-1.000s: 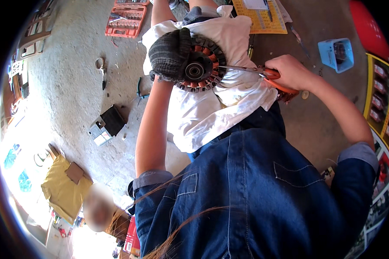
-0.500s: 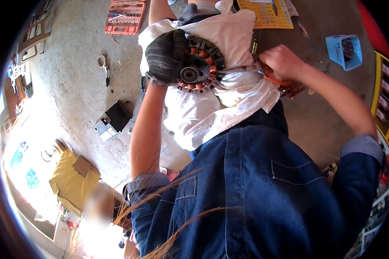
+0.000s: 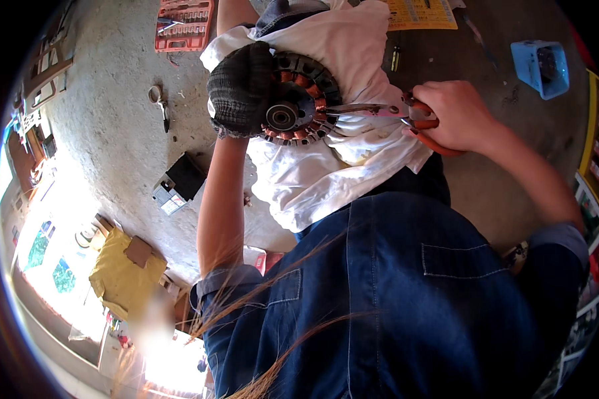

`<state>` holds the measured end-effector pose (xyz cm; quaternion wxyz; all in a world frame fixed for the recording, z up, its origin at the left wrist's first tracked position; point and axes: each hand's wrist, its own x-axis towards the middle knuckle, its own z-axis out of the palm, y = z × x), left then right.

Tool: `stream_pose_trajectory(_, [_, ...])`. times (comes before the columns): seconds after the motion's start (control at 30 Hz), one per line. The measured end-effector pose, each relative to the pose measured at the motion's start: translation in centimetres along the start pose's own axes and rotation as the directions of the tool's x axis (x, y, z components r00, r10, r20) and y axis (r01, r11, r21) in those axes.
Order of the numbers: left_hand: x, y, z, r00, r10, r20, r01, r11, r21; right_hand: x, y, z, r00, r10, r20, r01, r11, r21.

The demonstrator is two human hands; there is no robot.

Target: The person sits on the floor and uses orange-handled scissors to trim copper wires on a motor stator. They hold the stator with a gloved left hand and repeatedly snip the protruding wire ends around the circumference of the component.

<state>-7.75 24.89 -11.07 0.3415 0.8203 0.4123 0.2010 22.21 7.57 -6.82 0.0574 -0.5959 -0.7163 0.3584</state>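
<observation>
My left hand (image 3: 241,90), in a dark grey knitted glove, is closed round the left side of a motor stator (image 3: 306,81). The stator is a ring of copper coils with dark metal teeth and a round bearing at its hub, resting on white cloth (image 3: 299,179) over my lap. In my bare right hand (image 3: 456,113) is a pair of long-nose pliers (image 3: 379,110) with orange handles. Their slim jaws point left and reach the coils on the stator's right edge. Whether the tips grip a wire is too small to tell.
On the concrete floor lie a red socket-set case (image 3: 183,40), scissors (image 3: 158,100), a black box-shaped battery (image 3: 185,176) and a screwdriver (image 3: 395,58). A blue basket (image 3: 542,70) stands at right, near a yellow sheet (image 3: 419,16). A yellow bag (image 3: 123,266) sits at lower left.
My right hand has turned and shifted slightly right, so the pliers' orange handles now show clearly. The stator and my gloved left hand have moved a little to the left.
</observation>
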Motion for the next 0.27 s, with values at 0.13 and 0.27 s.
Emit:
stream_pose_trajectory(0.13, [-0.1,0.3,0.0,0.999,-0.048,0.004,0.048,0.998,-0.036,-0.4,-0.8,-0.7,0.997,0.069,0.046,-0.072,0.996,0.049])
stream_pose_trajectory(0.27, [-0.1,0.6,-0.1,0.998,-0.052,-0.026,0.051,0.998,-0.031,-0.7,-0.7,-1.3,0.992,0.098,0.083,-0.106,0.989,0.101])
